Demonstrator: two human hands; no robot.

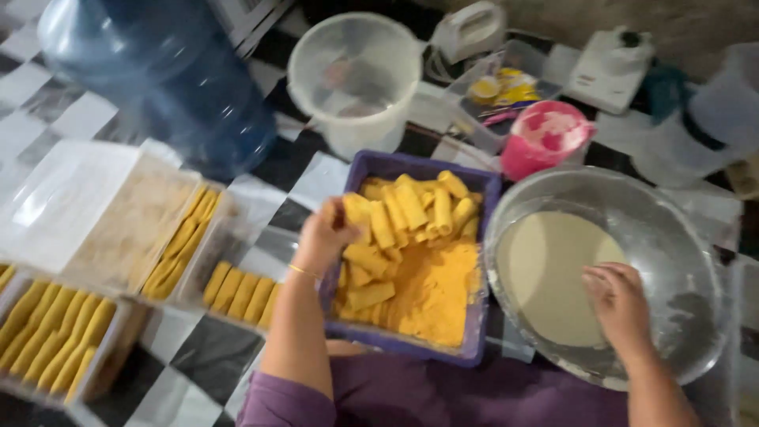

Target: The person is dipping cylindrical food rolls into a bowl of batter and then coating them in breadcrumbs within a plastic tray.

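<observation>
A purple square tray (478, 316) in front of me holds yellow breadcrumbs and several crumb-coated rolls (411, 207). My left hand (326, 235) reaches into its left side and closes on one coated roll (357, 210). To the right stands a large metal bowl (680, 245) with pale batter (545, 273). My right hand (618, 300) dips its bent fingers into the batter at the near side; whether it holds anything is hidden.
Clear plastic boxes (118, 229) on the left hold rows of coated rolls (59, 336). Behind stand a blue water jug (166, 71), a white bucket (356, 75), a pink tub (545, 138) and white appliances (609, 67) on a checkered floor.
</observation>
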